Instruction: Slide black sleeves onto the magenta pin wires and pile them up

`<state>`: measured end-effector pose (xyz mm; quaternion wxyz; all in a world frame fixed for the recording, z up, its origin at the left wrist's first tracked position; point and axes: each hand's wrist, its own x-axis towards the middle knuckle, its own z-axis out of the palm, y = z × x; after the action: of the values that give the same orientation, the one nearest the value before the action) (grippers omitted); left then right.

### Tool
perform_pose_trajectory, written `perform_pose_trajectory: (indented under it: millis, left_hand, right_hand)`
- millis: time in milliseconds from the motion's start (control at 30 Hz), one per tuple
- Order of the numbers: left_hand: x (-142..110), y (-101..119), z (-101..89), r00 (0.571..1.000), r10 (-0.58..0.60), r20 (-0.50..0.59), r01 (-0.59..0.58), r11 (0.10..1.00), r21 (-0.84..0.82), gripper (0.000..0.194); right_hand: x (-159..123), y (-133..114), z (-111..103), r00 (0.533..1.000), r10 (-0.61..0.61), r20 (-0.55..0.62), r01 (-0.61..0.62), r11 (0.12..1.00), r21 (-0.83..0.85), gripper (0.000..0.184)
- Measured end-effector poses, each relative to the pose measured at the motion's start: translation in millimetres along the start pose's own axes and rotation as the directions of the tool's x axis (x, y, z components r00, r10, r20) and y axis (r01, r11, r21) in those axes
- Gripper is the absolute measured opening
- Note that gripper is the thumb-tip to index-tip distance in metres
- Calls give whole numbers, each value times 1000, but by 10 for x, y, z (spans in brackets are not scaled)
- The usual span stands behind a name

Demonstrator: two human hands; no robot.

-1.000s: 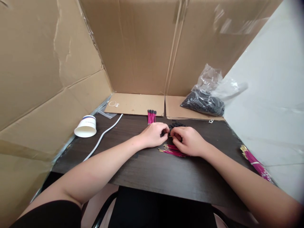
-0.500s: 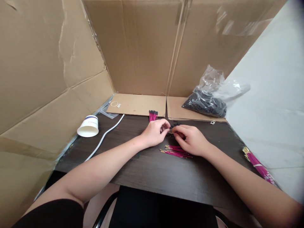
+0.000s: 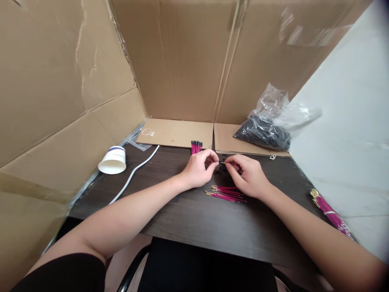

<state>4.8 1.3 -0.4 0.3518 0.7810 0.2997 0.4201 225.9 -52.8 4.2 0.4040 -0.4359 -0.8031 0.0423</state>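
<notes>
Between thumb and finger, my right hand (image 3: 246, 172) pinches a wire whose gold tip (image 3: 223, 163) points left. My left hand (image 3: 200, 168) pinches a small black sleeve (image 3: 220, 162), mostly hidden by the fingertips. Tip and sleeve meet or nearly meet; I cannot tell how far one is inside the other. Loose black sleeves (image 3: 219, 172) lie on the table below and between the hands. Nearer me are several magenta wires (image 3: 225, 195) with gold tips. Behind my left hand stands a bunch of magenta wires with black ends (image 3: 197, 147).
A clear bag of black sleeves (image 3: 263, 132) sits at the back right on cardboard. To the left are a paper cup (image 3: 112, 161) on its side and a white cable (image 3: 133, 172). A banded magenta wire bundle (image 3: 330, 213) lies at the right edge of the dark table (image 3: 188, 219).
My right hand has moved slightly up and right, and the gold tip now lines up with the black sleeve at my left fingertips. The left hand has barely shifted.
</notes>
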Motion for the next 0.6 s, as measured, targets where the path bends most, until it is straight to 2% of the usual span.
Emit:
perform_pose_trajectory:
  millis: [300, 600]
  left_hand:
    - [-6, 33, -18, 997, 62, 47, -63, 997, 33, 3]
    - [-16, 40, -22, 993, 81, 91, -85, 996, 39, 3]
  right_hand:
    - [17, -35, -26, 999, 18, 48, -18, 1000, 12, 13]
    - [9, -37, -22, 998, 9, 56, -11, 1000, 26, 10]
